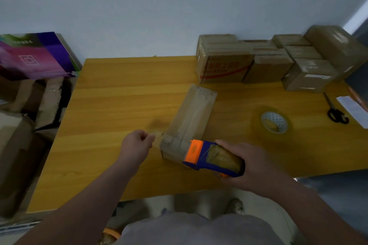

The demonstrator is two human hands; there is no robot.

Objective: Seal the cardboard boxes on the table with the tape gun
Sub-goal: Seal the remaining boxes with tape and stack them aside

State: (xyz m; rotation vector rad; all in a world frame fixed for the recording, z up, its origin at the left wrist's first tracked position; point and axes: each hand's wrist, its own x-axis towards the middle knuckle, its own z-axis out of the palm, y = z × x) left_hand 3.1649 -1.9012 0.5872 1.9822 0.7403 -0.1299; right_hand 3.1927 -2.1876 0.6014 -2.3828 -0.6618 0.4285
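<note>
- Blue-and-orange tape gun [211, 157] gripped in our right hand [251, 165], nose on long brown cardboard box [189, 121].
- Left hand [137, 144] curled at box corner; we can't tell if pinching.
- Box flaps closed.

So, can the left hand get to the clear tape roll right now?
Probably not directly: the long cardboard box and the right hand gripping the tape gun lie between the left hand, pinching tape, and the tape roll.

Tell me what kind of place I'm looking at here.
Likely a small parcel-packing station: taped cardboard boxes stacked against the wall, a spare tape roll and scissors on the wooden table.
</note>
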